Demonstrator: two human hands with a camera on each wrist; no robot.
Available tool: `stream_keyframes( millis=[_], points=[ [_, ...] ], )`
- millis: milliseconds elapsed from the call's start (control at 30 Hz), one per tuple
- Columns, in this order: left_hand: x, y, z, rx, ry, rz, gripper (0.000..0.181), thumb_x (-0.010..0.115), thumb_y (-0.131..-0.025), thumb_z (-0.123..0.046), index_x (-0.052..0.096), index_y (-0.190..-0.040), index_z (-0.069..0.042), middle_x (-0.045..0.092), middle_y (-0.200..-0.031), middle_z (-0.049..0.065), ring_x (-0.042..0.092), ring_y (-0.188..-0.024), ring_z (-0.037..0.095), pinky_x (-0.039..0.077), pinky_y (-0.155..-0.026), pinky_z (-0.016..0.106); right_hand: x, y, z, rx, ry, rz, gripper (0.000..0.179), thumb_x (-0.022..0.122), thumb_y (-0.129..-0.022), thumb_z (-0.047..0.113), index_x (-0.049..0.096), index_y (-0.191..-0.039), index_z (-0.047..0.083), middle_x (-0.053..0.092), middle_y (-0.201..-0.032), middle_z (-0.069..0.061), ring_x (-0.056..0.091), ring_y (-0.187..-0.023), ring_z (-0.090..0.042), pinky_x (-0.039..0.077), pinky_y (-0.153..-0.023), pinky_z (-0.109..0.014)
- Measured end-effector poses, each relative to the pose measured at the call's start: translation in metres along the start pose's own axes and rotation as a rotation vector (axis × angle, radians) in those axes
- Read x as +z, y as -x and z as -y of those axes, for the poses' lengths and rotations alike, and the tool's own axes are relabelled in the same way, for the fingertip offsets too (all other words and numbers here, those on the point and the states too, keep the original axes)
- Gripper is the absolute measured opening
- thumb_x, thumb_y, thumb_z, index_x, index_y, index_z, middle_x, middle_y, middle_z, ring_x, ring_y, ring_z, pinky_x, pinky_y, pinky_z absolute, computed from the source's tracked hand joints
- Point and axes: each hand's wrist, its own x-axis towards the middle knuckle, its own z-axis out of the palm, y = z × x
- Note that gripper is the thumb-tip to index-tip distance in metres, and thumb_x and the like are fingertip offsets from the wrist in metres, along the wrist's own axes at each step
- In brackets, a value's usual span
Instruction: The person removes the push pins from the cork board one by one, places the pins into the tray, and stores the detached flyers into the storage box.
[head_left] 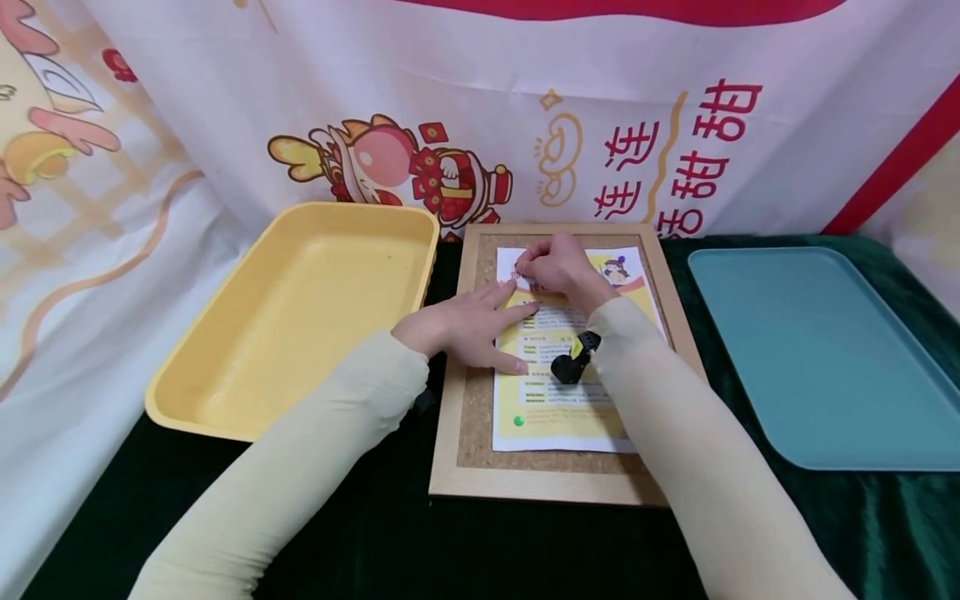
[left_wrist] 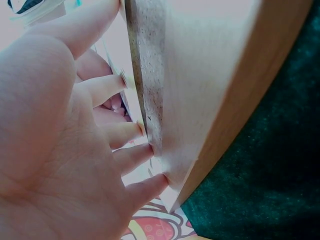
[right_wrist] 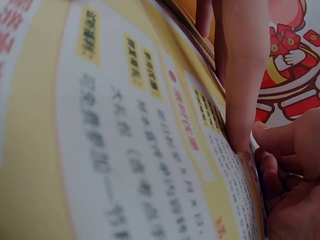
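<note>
A printed yellow-and-white sheet (head_left: 555,421) lies on a wood-framed cork board (head_left: 472,433). My left hand (head_left: 476,325) rests on the sheet's left side with fingers spread; in the left wrist view these fingertips (left_wrist: 159,182) are seen along the board. Near the sheet's upper left corner is my right hand (head_left: 558,267), its fingers curled and pinching a small thing that the fingertips hide. The right wrist view shows the curled right hand (right_wrist: 295,185) close beside a straight left finger (right_wrist: 245,75). At the sheet's lower left sits a green pushpin (head_left: 518,421).
Left of the board stands a deep yellow tray (head_left: 300,325). To the right lies a flat blue-green tray (head_left: 832,358). Dark green cloth (head_left: 375,533) covers the table, and a printed curtain (head_left: 480,83) hangs behind. A black camera (head_left: 573,362) is strapped to the right wrist.
</note>
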Motion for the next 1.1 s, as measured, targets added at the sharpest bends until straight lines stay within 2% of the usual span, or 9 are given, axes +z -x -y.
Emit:
stream_keyframes(
  millis=[167, 467, 800, 1100],
  points=[
    [0.001, 0.001, -0.001, -0.001, 0.003, 0.009, 0.094, 0.058, -0.099, -0.070, 0.013, -0.172, -0.032, -0.008, -0.181, 0.010, -0.005, -0.169, 0.027, 0.010, -0.136, 0.051, 0.001, 0.002, -0.002, -0.012, 0.009, 0.010, 0.014, 0.065, -0.105, 0.019, 0.076, -0.107, 0.010, 0.066, -0.115, -0.007, 0.057, -0.097, -0.021, 0.046, -0.082, -0.031],
    [0.001, 0.004, 0.000, -0.018, 0.001, 0.006, 0.095, 0.058, -0.099, -0.070, 0.012, -0.172, -0.032, -0.009, -0.181, 0.009, -0.005, -0.169, 0.027, 0.010, -0.136, 0.051, 0.002, 0.000, 0.001, 0.003, 0.015, 0.044, 0.017, 0.062, -0.107, 0.022, 0.073, -0.116, 0.012, 0.064, -0.124, -0.007, 0.058, -0.103, -0.022, 0.048, -0.086, -0.033],
    [0.001, 0.002, -0.001, -0.020, 0.001, 0.005, 0.094, 0.058, -0.099, -0.070, 0.012, -0.172, -0.033, -0.009, -0.181, 0.009, -0.006, -0.169, 0.027, 0.010, -0.136, 0.052, -0.001, -0.001, -0.001, 0.015, -0.004, 0.072, 0.020, 0.061, -0.107, 0.021, 0.070, -0.121, 0.010, 0.062, -0.134, -0.008, 0.056, -0.116, -0.024, 0.047, -0.100, -0.038],
    [0.000, 0.002, -0.002, -0.008, 0.004, 0.007, 0.093, 0.059, -0.099, -0.069, 0.013, -0.172, -0.032, -0.009, -0.181, 0.010, -0.007, -0.169, 0.029, 0.009, -0.136, 0.052, -0.010, 0.005, -0.003, 0.008, 0.001, 0.116, 0.023, 0.056, -0.110, 0.022, 0.064, -0.128, 0.010, 0.060, -0.135, -0.011, 0.054, -0.114, -0.025, 0.045, -0.102, -0.039]
  ],
)
